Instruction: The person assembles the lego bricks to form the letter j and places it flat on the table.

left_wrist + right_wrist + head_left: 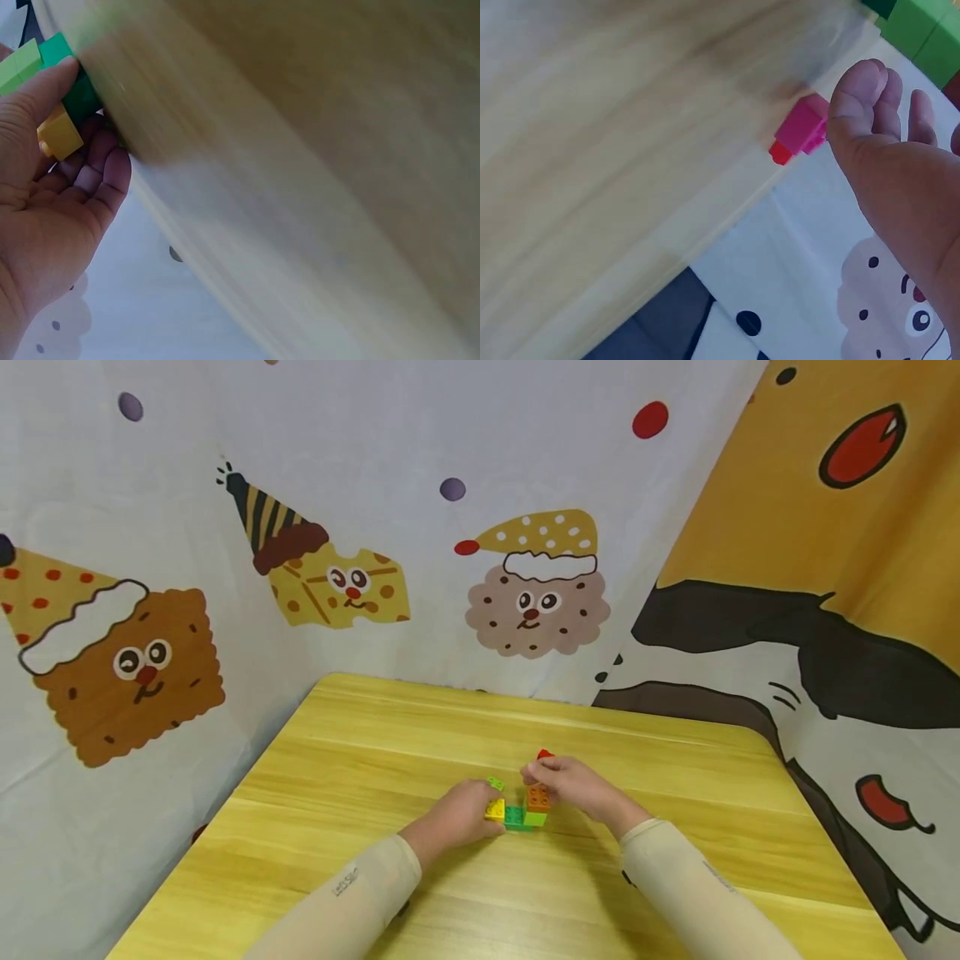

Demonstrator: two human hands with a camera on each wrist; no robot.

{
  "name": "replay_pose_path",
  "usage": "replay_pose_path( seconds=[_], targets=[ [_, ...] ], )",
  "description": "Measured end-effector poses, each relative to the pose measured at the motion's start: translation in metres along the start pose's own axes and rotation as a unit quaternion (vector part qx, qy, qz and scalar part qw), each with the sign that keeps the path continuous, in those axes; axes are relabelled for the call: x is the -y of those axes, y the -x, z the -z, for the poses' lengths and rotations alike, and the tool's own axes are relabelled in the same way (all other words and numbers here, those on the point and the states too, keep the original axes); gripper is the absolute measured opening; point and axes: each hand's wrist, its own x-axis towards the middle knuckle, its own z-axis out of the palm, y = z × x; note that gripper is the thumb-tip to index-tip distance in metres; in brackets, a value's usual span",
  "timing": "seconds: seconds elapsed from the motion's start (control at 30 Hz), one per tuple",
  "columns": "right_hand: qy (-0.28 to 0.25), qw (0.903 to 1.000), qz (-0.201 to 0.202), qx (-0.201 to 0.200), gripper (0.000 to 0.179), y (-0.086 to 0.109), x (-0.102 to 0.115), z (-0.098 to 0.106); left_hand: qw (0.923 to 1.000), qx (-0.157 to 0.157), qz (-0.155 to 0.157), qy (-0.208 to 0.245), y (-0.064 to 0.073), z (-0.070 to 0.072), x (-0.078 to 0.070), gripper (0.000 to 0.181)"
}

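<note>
My left hand (467, 812) grips the left end of a small toy-brick build, thumb on its green base (514, 817) in the left wrist view. The fingers curl behind a yellow brick (61, 136). At the build's right end an orange brick (537, 797) sits on a lime brick (535, 818). My right hand (573, 783) hovers close beside the orange brick, its fingers loosely bent with nothing visible between them in the right wrist view. A pink brick (804, 125) with a red piece (781, 153) lies on the table just beyond the right hand.
A lime piece (495, 783) shows just behind the left hand. The wood-grain table (420, 718) has rounded far corners. A printed cloth (420, 443) with cartoon figures hangs behind it and along its sides.
</note>
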Motion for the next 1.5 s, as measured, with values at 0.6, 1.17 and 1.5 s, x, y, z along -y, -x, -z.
replay_pose_path(
  seconds=[0.6, 1.17, 1.5],
  targets=[
    [0.200, 0.9756, 0.058, 0.071, 0.034, -0.037, 0.031, -0.015, 0.9996, 0.006, -0.022, -0.020, 0.002, 0.002, -0.002, 0.023],
    [0.215, 0.9712, 0.012, 0.101, 0.051, -0.040, 0.035, -0.015, 0.9997, 0.009, -0.016, -0.015, 0.003, 0.003, -0.002, 0.025],
    [0.242, 0.9676, 0.025, 0.067, 0.057, -0.037, 0.020, 0.010, 0.9999, 0.008, -0.003, -0.013, 0.004, 0.003, -0.004, 0.030]
  ],
)
